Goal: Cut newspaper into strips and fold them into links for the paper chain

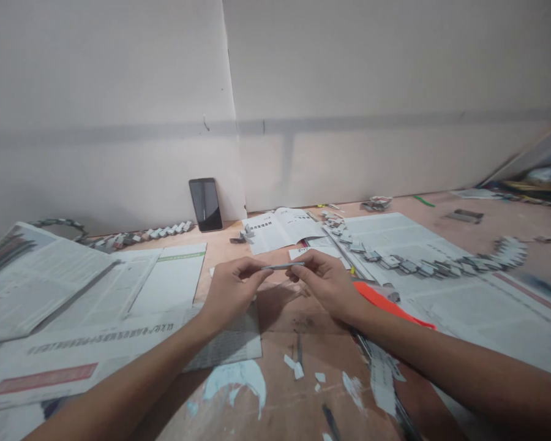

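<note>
above the middle of the worktop (pixel 314 352), i hold a thin, pale strip (pixel 282 266) level between my two hands. the fingers of my left hand (pixel 232 285) pinch one end, and those of my right hand (pixel 326 285) pinch the other. it looks like folded paper, though i cannot be sure at this size. i judge the step in hand to be shaping or flattening that strip; the next move calls for an even pinch at both ends, so it neither twists nor springs open.

around me, a chain of folded paper pieces (pixel 427 267) curves over the newspaper (pixel 395 233) on my right. a second chain (pixel 142 234) runs along the wall (pixel 349 79) on my left, near a dark phone (pixel 206 205) leaning there. open pages (pixel 280 229) lie beyond my hands, and small scraps (pixel 298 370) lie nearer me. an orange-red thing (pixel 390 303) sits beside my right forearm (pixel 431 349), which could brush it or the loose paper if it swung wide.
</note>
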`<state>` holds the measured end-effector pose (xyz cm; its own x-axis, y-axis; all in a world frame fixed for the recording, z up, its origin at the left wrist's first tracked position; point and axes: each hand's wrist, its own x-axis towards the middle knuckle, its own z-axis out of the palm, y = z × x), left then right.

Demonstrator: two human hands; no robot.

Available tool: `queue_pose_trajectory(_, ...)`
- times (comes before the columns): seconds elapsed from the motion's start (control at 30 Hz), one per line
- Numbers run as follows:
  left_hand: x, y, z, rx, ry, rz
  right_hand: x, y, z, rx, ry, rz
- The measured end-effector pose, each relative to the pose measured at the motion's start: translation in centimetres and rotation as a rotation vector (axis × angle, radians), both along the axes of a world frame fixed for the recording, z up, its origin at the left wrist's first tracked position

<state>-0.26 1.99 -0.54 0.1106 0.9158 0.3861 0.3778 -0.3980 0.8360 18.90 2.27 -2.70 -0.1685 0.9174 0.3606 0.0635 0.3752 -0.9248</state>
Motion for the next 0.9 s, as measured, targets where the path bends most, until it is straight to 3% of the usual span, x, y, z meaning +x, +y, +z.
queue_pose_trajectory(0.2, -0.4, 0.8, -0.3, -0.092, -0.068, -0.089, 0.2, 0.4, 0.0, -0.061, 0.015, 0.021)
queue_pose_trajectory(0.37, -0.1, 1.5, -1.6, -0.405, -0.344, -0.127, 0.0, 0.1, 0.6, -0.417, 0.255, 0.205)
queue_pose_trajectory(0.53, 0.1, 1.8, -2.1, -0.374, -0.398, -0.24, -0.3, -0.4, 1.1, -0.66, 0.492, 0.293)
queue_pose_trajectory(0.73, 0.1, 1.9, -1.7, -0.484, -0.584, -0.335, -0.1, -0.4, 1.2, -0.703, 0.397, 0.461)
queue_pose_trajectory(0.9, 0.1, 1.6, -1.3, -0.516, -0.552, -0.36, -0.2, -0.7, 1.4, -0.809, 0.364, 0.582)
